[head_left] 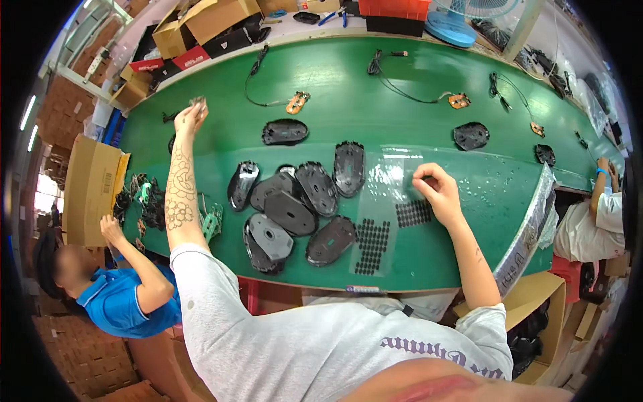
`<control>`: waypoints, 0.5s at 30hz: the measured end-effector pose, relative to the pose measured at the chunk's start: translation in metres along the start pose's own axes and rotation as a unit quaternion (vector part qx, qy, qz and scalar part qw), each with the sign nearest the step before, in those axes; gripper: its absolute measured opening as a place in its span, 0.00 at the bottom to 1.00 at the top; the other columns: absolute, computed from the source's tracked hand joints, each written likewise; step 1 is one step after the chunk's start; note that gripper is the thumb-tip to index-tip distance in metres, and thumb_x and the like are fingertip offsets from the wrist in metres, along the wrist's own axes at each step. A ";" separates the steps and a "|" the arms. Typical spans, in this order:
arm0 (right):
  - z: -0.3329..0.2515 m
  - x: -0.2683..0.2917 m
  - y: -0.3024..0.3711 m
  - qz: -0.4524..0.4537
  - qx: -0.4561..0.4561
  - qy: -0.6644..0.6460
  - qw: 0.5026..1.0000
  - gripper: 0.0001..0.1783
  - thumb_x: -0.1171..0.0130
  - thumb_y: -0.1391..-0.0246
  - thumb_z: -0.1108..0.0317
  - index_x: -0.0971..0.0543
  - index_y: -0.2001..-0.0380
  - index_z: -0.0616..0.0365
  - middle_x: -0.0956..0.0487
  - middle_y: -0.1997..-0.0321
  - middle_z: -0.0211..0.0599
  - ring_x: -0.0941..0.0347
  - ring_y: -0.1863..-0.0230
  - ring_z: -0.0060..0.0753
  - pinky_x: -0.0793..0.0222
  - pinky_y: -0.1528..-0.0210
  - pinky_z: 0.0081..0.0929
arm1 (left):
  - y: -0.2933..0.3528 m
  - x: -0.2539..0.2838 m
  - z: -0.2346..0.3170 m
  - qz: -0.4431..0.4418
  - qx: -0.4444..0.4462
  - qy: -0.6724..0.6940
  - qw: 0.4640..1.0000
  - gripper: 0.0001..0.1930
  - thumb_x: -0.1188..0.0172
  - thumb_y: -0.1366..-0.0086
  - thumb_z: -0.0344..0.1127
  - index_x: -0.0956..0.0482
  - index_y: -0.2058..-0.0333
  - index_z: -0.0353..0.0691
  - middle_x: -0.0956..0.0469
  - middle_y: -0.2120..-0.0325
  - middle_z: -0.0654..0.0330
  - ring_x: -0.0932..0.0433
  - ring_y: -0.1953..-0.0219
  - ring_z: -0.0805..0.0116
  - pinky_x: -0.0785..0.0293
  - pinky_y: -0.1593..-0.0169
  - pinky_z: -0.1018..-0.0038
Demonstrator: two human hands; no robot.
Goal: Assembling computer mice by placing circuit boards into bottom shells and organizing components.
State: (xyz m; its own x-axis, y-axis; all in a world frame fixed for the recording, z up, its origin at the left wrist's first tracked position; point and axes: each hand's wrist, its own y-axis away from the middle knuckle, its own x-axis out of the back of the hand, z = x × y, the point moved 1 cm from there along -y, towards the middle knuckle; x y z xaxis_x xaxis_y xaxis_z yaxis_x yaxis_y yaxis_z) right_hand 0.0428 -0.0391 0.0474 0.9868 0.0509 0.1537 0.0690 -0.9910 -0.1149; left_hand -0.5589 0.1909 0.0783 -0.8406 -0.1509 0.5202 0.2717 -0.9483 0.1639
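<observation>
My left hand (192, 116) reaches out to the far left over the green table, its fingers closed at the tips. Something small and greyish shows at those fingertips, too small to name. My right hand (439, 193) is pinched above a clear sheet with rows of small black pads (414, 213); what it holds, if anything, cannot be made out. A larger sheet of black pads (373, 248) lies to its left. Between my arms sits a pile of black computer mouse shells (290, 211). One upright shell (349, 169) lies nearest the sheets.
Circuit boards with cables (298, 102) (459, 100) lie in a row across the far table, near single mouse shells (284, 132) (471, 136). A co-worker in a blue shirt (130, 298) handles parts at left. A plastic-wrapped roll (526, 238) lies along the right.
</observation>
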 end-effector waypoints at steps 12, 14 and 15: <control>0.003 0.012 0.007 -0.021 -0.083 -0.137 0.987 0.08 0.38 0.44 0.73 0.20 0.60 0.57 0.19 0.59 0.32 0.26 0.58 0.21 0.31 0.56 0.16 | 0.159 -0.174 0.119 -0.140 -0.042 0.415 0.898 0.17 0.37 0.36 0.27 0.25 0.49 0.29 0.17 0.57 0.50 0.16 0.60 0.67 0.19 0.57 0.78; -0.009 0.011 0.011 0.000 -0.106 -0.162 0.981 0.09 0.37 0.44 0.72 0.19 0.59 0.58 0.18 0.61 0.32 0.25 0.59 0.22 0.30 0.57 0.18 | 0.193 -0.204 0.128 -0.151 -0.037 0.424 0.892 0.17 0.36 0.37 0.28 0.24 0.50 0.30 0.17 0.58 0.51 0.16 0.60 0.68 0.19 0.58 0.78; -0.014 0.009 0.012 0.011 -0.118 -0.174 0.978 0.10 0.37 0.44 0.71 0.19 0.59 0.59 0.18 0.61 0.32 0.24 0.59 0.22 0.29 0.57 0.19 | 0.206 -0.218 0.130 -0.149 -0.041 0.394 0.906 0.17 0.36 0.37 0.29 0.24 0.51 0.31 0.17 0.59 0.52 0.16 0.60 0.69 0.20 0.59 0.78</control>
State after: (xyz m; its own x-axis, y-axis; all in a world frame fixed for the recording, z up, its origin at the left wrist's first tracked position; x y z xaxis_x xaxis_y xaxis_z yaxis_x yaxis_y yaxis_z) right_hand 0.0503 -0.0520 0.0613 0.9807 0.0276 -0.1937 0.0518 -0.9913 0.1211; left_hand -0.2589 0.0644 0.1078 -0.9534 -0.0057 -0.3015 -0.0316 -0.9924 0.1187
